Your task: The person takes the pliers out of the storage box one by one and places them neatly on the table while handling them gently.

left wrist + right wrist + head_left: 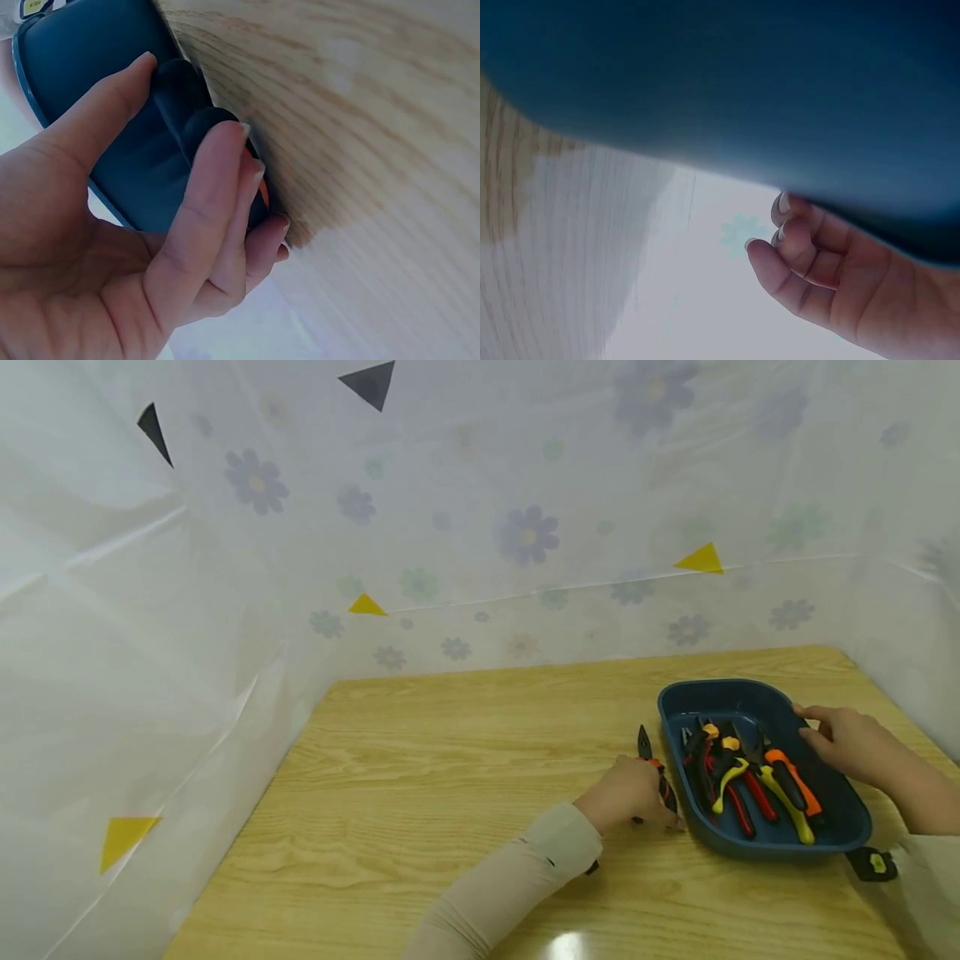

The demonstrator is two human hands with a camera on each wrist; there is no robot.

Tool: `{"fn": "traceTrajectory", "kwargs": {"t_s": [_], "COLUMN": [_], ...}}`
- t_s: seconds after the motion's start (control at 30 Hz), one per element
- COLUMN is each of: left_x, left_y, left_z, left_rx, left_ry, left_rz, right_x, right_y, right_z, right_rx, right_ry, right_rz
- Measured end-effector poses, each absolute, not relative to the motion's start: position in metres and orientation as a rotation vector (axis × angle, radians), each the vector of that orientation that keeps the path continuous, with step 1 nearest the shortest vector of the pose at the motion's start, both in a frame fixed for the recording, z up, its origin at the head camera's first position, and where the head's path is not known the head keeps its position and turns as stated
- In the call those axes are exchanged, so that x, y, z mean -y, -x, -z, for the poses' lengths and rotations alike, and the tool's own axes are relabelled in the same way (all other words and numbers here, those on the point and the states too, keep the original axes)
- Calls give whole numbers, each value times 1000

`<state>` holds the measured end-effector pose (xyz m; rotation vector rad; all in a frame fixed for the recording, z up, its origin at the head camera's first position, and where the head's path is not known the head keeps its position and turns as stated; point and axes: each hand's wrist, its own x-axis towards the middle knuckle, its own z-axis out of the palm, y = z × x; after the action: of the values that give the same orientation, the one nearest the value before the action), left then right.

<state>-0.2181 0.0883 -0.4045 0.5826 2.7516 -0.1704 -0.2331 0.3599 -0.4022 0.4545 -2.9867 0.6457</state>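
Note:
Needle-nose pliers [667,791] with black and orange handles are in my left hand [632,789], just left of a dark blue tray [780,850]. Their dark jaws point away from me, low over the table. In the left wrist view, thumb and fingers curl around the black handle ends [178,84] beside the tray wall. My right hand [851,745] grips the tray's right rim, its fingers [784,244] curled along the outside. Inside the tray lie several pliers: some red-handled [759,795], some yellow and black [787,793], one orange and black [801,785].
The tray stands on the right part of a wood-grain table [420,793]. White flower-printed sheeting [465,543] rises behind the table and at both sides, with yellow triangles [702,560] stuck on it. A black wrist mount [872,864] sits by my right sleeve.

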Motion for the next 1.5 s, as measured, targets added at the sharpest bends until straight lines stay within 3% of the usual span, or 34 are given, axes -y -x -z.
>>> {"fn": "traceTrajectory", "kwargs": {"t_s": [0.7, 0.97, 1.5], "left_x": [-98, -114, -137], "left_y": [201, 209, 221], "left_z": [368, 378, 395], "left_rx": [-3163, -3187, -3093], "left_ry": [-659, -1026, -1029], "left_rz": [112, 434, 640], "right_x": [-359, -358, -355], "right_y": [231, 232, 235], "right_z": [401, 402, 401], "right_rx": [2973, 2982, 2990], "right_ry": [-455, -451, -445], "right_rz": [-645, -671, -670]}}
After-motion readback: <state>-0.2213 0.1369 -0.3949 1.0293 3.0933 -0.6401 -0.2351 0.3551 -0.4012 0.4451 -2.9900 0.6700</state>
